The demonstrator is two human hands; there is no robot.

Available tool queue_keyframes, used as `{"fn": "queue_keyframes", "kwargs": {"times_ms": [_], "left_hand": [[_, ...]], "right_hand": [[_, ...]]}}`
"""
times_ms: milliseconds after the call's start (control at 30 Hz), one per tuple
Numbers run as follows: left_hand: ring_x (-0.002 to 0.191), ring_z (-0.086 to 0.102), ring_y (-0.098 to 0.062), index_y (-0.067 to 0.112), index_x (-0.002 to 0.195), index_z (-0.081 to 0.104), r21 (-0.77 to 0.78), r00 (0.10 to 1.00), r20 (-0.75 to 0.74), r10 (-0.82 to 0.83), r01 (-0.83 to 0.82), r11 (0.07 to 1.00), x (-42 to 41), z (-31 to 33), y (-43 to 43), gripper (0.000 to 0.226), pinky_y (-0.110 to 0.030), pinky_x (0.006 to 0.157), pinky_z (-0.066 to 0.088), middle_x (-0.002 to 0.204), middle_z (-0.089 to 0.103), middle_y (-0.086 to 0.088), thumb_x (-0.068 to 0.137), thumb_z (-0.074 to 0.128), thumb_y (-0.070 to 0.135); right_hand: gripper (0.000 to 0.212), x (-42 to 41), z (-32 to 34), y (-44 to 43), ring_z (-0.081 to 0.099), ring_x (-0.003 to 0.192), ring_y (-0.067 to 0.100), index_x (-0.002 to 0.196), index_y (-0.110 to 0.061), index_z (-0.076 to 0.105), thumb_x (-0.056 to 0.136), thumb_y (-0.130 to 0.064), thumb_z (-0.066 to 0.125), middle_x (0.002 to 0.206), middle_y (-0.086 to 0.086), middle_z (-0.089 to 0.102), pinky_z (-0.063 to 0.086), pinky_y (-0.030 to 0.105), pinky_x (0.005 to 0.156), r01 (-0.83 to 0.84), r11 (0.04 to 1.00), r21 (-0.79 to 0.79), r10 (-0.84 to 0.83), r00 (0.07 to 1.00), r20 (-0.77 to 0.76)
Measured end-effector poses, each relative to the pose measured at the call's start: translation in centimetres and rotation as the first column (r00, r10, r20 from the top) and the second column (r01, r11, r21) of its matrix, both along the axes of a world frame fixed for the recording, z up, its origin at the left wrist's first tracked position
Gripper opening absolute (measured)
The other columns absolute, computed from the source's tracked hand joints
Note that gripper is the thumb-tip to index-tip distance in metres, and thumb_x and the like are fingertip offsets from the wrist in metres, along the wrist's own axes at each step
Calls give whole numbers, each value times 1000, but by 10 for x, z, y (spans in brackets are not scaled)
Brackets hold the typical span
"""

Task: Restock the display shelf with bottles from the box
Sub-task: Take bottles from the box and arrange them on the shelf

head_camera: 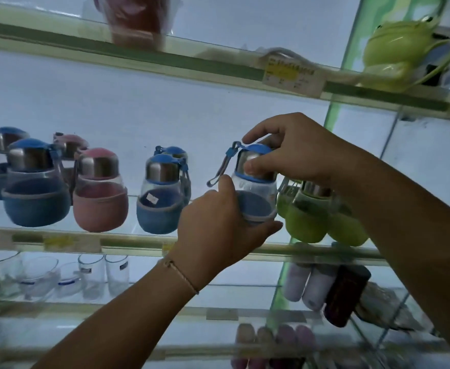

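Note:
A small glass bottle with a blue sleeve, steel cap and blue strap (256, 198) is held just above the glass display shelf (128, 242). My left hand (218, 225) grips its sleeved base from the left and below. My right hand (290, 153) pinches the steel cap from above. On the shelf to the left stand a blue-sleeved bottle (160, 193), a pink one (98, 190) and a larger blue one (33, 185), with more behind them. Green-sleeved bottles (309, 217) stand right next to the held bottle. The box is not in view.
The upper shelf carries a price tag (290, 75), a green frog-shaped teapot (394, 51) and a reddish wrapped item (136, 20). Below are clear drinking glasses (90, 272) and pale and dark flasks (325, 288). A green upright (335, 113) divides the shelving on the right.

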State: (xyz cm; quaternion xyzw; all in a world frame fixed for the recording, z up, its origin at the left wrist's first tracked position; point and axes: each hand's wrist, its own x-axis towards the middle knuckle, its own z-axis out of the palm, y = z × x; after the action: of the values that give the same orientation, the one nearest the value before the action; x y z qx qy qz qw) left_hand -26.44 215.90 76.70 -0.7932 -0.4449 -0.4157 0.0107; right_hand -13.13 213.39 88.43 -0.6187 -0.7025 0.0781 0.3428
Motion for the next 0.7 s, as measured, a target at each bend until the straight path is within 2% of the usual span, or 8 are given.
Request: {"fn": "queue_keyframes", "kwargs": {"times_ms": [100,167,300,433,567,633,700], "left_hand": [[93,67,-15,23,121,37,-42,1000,5,-12,12,999,26,-6,13,85,-26,70,55,112,67,6,66,58,83],[94,67,-16,22,122,37,-73,1000,6,-5,5,997,41,-11,22,87,-28,72,57,113,67,5,65,59,83],[93,66,-18,21,120,37,-109,1000,3,15,-14,994,64,-16,39,86,-30,69,55,111,66,3,65,63,81],[95,65,-18,17,130,35,-130,1000,-2,18,-18,991,80,-18,54,92,-24,64,45,113,66,2,68,64,77],[81,60,-13,15,130,35,-148,999,-15,35,-37,988,92,-26,63,91,-22,59,39,105,66,3,69,64,76],[74,52,-9,15,127,36,-150,999,-5,37,-37,988,95,-29,65,89,-21,58,38,101,66,4,69,63,77],[74,51,-9,16,129,36,-149,999,0,37,-36,988,97,-31,68,91,-21,59,40,100,65,5,69,63,77]], "right_hand": [[33,21,-7,10,74,81,17,102,-28,71,74,-16,85,101,4,73,62,27,75,13,1000,-19,-13,1000,1],[33,34,-12,20,73,84,17,101,-29,71,73,-17,85,103,2,72,62,32,80,23,999,-25,-23,1000,14],[35,53,-17,39,69,92,15,101,-31,70,72,-18,85,107,1,70,60,36,86,35,999,-39,-34,999,34],[36,66,-19,56,67,92,14,102,-32,69,71,-19,83,107,-3,68,59,35,86,37,998,-51,-33,997,74],[40,72,-24,68,62,96,15,111,-29,67,74,-20,80,114,-3,64,55,30,83,42,995,-88,-21,973,231],[41,75,-26,72,61,97,16,112,-30,66,74,-21,79,115,-2,64,54,30,84,31,995,-97,-4,963,268],[39,79,-26,74,62,97,16,109,-32,65,74,-23,79,114,-2,65,53,29,82,25,994,-103,6,957,291]]}}
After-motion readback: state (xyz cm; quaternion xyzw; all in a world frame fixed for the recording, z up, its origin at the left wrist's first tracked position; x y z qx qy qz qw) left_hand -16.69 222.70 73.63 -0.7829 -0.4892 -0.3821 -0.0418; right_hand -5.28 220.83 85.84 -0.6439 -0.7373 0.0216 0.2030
